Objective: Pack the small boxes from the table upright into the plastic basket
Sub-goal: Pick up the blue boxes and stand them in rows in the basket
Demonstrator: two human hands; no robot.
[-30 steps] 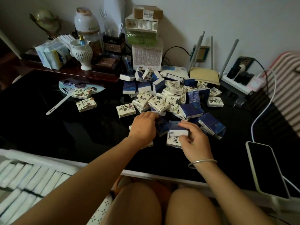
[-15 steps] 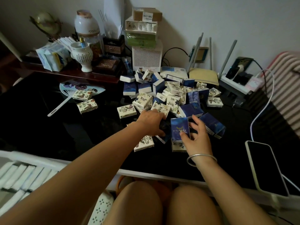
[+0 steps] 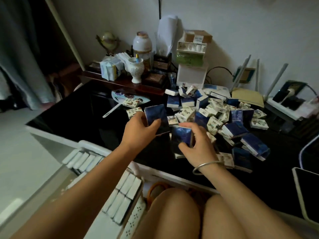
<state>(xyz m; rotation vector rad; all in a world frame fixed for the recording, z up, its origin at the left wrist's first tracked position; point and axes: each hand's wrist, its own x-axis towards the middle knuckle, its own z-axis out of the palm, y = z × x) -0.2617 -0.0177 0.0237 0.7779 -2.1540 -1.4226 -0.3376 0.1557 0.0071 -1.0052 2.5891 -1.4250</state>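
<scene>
Two dark blue boxes are in hand at the near side of the heap. The left hand [image 3: 138, 130] grips the first blue box [image 3: 155, 116], thumb curled across its lower face and fingers behind it, holding it roughly upright and slightly tilted over the black table [image 3: 77, 114]; the right hand [image 3: 198, 145], a metal bangle [image 3: 205, 167] at its wrist, clamps the second blue box [image 3: 181, 137], fingers hooked over its top edge and thumb pressed at its lower edge; the two boxes are just beside each other, though I cannot tell if they touch. Beyond and to the right of the hands lies the pile of small boxes [image 3: 215, 116], blue ones and white patterned ones jumbled on the table at all angles; a few patterned ones lie apart to the left, by a paper fan [image 3: 119, 95]. Below the table's near edge, at lower left, stands the plastic basket [image 3: 136, 214], its white wall pierced with flower shapes; rows of packed boxes [image 3: 124, 194] stand on edge inside it, white edges up, with the left forearm passing over them. A phone [image 3: 307, 192] lies at the table's right edge.
</scene>
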